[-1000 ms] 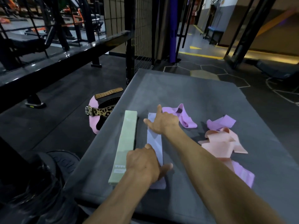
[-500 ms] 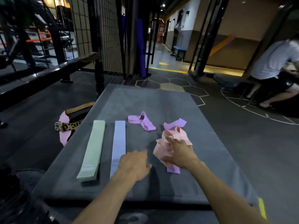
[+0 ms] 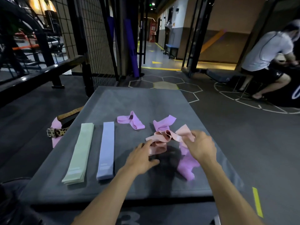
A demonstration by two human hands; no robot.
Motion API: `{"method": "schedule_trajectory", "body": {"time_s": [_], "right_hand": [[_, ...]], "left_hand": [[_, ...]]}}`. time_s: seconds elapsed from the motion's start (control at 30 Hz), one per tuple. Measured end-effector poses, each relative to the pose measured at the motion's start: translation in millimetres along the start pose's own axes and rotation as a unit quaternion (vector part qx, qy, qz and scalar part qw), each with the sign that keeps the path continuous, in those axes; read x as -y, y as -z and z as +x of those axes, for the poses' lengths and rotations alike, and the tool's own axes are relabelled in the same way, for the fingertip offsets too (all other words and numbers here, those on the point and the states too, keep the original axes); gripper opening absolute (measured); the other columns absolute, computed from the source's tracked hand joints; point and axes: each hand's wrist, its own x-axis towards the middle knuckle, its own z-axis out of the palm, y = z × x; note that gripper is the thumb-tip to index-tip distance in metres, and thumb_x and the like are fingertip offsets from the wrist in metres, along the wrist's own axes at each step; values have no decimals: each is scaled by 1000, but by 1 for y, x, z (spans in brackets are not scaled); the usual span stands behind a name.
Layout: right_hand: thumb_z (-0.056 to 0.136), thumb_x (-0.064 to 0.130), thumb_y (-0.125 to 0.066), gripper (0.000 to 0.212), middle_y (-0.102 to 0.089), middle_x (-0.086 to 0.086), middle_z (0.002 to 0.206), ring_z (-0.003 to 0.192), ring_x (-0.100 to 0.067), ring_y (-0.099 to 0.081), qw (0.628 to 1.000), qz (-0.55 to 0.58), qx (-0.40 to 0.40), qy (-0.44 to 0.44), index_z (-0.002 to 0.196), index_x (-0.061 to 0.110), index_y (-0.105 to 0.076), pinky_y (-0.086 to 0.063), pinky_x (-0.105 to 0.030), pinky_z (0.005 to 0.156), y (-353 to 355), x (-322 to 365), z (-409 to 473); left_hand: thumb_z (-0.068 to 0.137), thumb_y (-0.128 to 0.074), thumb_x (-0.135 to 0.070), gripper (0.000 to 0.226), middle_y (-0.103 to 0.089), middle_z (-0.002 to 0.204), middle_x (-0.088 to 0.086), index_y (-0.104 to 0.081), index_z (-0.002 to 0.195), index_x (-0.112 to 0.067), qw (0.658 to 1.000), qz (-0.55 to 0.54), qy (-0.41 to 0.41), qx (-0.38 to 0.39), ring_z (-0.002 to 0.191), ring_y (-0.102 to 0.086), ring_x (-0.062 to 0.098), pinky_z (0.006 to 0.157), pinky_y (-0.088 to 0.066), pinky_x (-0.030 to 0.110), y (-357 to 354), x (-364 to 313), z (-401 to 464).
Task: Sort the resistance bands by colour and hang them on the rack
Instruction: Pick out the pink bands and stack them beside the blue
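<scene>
A grey padded platform (image 3: 146,101) carries the bands. A green band (image 3: 80,151) and a pale blue band (image 3: 106,148) lie flat side by side at the left. A crumpled purple band (image 3: 130,121) sits farther back, another purple band (image 3: 164,123) lies behind a tangled peach-pink band (image 3: 159,138), and a third purple band (image 3: 186,166) lies at the near right. My right hand (image 3: 201,146) pinches one end of the peach-pink band and holds it lifted. My left hand (image 3: 141,158), fingers spread, touches the band's other end.
A pink and leopard-print lifting belt (image 3: 56,132) lies on the floor left of the platform. A black rail (image 3: 40,73) and wire cage (image 3: 92,38) stand at the back left. A person in a white shirt (image 3: 267,51) sits at the far right.
The view swung right and up. My right hand went from the blue band to the pink pile and lifted a peach-pink band; my left hand left the blue band and reached to the pile.
</scene>
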Motion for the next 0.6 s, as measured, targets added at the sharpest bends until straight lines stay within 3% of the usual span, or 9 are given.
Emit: {"method": "schedule_trajectory", "body": {"time_s": [0.07, 0.17, 0.23, 0.3, 0.37, 0.43, 0.5, 0.53, 0.6], "right_hand": [[89, 41, -61, 21, -63, -5, 78, 78, -37, -57, 999, 35, -30, -1, 84, 21, -62, -49, -37, 70, 8, -2, 1], [91, 45, -59, 28, -63, 0, 75, 74, -32, -57, 996, 71, -50, 27, 84, 17, -61, -42, -34, 63, 9, -1, 3], [93, 45, -57, 30, -61, 2, 73, 72, -28, -56, 993, 94, -55, 38, 80, 19, -58, -39, -33, 60, 8, -1, 6], [95, 45, -56, 35, -55, 4, 68, 69, -24, -52, 990, 122, -59, 29, 70, 22, -49, -34, -34, 57, 9, 2, 9], [97, 43, -55, 42, -50, 3, 64, 64, -21, -47, 986, 148, -77, 25, 65, 20, -41, -33, -34, 54, 11, 5, 11], [97, 40, -57, 42, -50, 0, 65, 61, -18, -44, 971, 208, -111, 28, 69, 10, -46, -35, -32, 55, 15, 6, 14], [97, 35, -59, 38, -48, 1, 66, 60, -13, -40, 948, 284, -141, 30, 73, 6, -49, -34, -24, 54, 20, 8, 16], [97, 32, -60, 37, -45, 4, 64, 58, -10, -38, 935, 318, -151, 32, 72, 8, -50, -32, -21, 52, 23, 9, 17], [97, 30, -61, 37, -41, 11, 60, 55, -5, -36, 915, 366, -162, 38, 66, 16, -48, -32, -18, 51, 30, 13, 16]], "left_hand": [[81, -72, -55, 99, -29, 159, -1, -9, 157, -40, 999, 36, 8, 0, 141, -35, 32, 114, -33, 48, -8, -7, 12], [89, -66, -50, 92, -22, 162, -5, -6, 158, -41, 996, 78, 35, -1, 143, -28, 31, 115, -26, 48, -16, -16, 31], [93, -61, -37, 69, -41, 152, -3, -26, 153, -39, 994, 99, 24, -39, 131, -40, 31, 107, -33, 44, -22, -19, 44], [92, -55, -23, 44, -60, 132, 1, -52, 135, -32, 987, 127, 2, -99, 114, -51, 30, 95, -42, 39, -28, -22, 52], [89, -53, -11, 34, -67, 118, 4, -64, 118, -23, 986, 96, 12, -137, 107, -59, 29, 87, -46, 36, -31, -28, 58], [90, -59, -8, 22, -73, 103, 0, -71, 101, -22, 989, -34, 25, -144, 92, -66, 15, 73, -46, 23, -31, -42, 63], [92, -65, -12, 14, -71, 80, -6, -71, 90, -24, 966, -230, 28, -117, 68, -62, 2, 58, -42, 10, -32, -64, 69], [94, -62, -10, 11, -65, 70, -5, -69, 88, -18, 929, -356, 55, -89, 60, -59, 6, 54, -42, 10, -32, -76, 72], [96, -54, 1, 14, -58, 66, 4, -63, 87, -6, 886, -461, 43, -22, 52, -57, 13, 51, -47, 17, -41, -97, 72]]}}
